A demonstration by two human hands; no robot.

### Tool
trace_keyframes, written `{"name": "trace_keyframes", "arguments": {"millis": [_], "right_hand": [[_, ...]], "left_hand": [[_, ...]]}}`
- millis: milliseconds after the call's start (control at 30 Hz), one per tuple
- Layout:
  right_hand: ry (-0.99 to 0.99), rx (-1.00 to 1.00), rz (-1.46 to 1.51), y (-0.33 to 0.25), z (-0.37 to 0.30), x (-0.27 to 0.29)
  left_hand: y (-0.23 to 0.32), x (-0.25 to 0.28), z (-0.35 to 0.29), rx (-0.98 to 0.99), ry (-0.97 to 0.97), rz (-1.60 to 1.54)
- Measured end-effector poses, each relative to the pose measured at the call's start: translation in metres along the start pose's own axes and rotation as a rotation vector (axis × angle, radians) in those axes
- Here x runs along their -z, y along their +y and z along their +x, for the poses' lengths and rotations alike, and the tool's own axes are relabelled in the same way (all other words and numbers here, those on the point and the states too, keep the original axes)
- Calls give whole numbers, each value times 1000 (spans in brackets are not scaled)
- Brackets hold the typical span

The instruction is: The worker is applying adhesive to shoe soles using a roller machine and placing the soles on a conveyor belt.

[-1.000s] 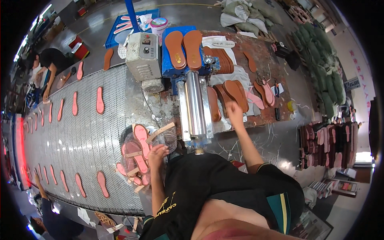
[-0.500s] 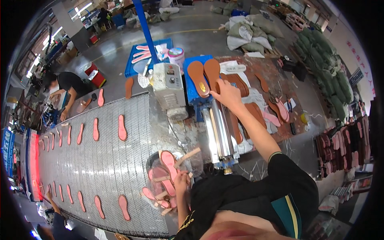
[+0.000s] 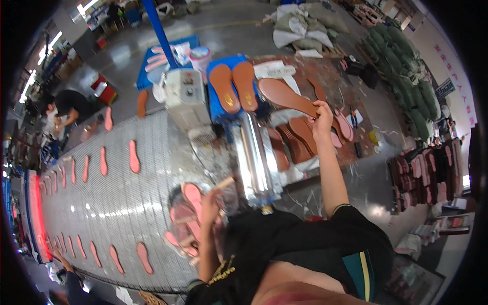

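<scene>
My right hand [image 3: 322, 119] grips a brown insole [image 3: 285, 96] by its narrow end, lifted at a slant over the bench. Two more brown insoles, a left one [image 3: 223, 87] and a right one [image 3: 245, 85], lie side by side on the blue machine top [image 3: 217, 113], gold marks at their near ends. Below them is a shiny metal roller [image 3: 253, 157]. My left hand [image 3: 209, 207], fingers curled and blurred, is at a pile of pink strapped sandal pieces. It is beside a pink sole piece [image 3: 193, 195] and a tan strap [image 3: 222, 184]; what it holds is hidden.
Pink insoles lie in two rows on the mesh conveyor [image 3: 162, 213]. A grey motor box [image 3: 185, 96] stands left of the roller. More brown insoles [image 3: 300, 134] cover the bench at right. One person [image 3: 71, 107] works beyond the belt; another's arm [image 3: 63, 261] reaches in lower left.
My right hand has moved right, away from the blue machine top, and now holds up a brown insole. My left hand has moved slightly up along the pink pile. The whole view has shifted.
</scene>
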State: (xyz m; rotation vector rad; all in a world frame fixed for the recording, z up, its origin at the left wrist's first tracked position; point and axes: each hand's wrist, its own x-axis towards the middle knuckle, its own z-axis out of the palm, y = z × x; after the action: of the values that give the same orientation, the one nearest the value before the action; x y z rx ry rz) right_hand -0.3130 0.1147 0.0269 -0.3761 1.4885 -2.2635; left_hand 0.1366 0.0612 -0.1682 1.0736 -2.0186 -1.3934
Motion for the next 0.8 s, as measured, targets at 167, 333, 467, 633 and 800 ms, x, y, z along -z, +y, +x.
{"name": "trace_keyframes", "arguments": {"millis": [167, 333, 467, 633, 800], "right_hand": [[76, -2, -325, 46, -16, 117], [-149, -132, -286, 93, -71, 94], [-341, 59, -391, 104, -90, 71], [-280, -344, -273, 114, -117, 109], [-438, -628, -644, 189, -146, 214]], "left_hand": [[94, 10, 58, -10, -142, 28], [150, 0, 103, -192, -213, 150], [179, 0, 106, -376, -311, 333], [186, 1, 105, -418, -324, 526], [152, 35, 97, -407, -198, 625]]}}
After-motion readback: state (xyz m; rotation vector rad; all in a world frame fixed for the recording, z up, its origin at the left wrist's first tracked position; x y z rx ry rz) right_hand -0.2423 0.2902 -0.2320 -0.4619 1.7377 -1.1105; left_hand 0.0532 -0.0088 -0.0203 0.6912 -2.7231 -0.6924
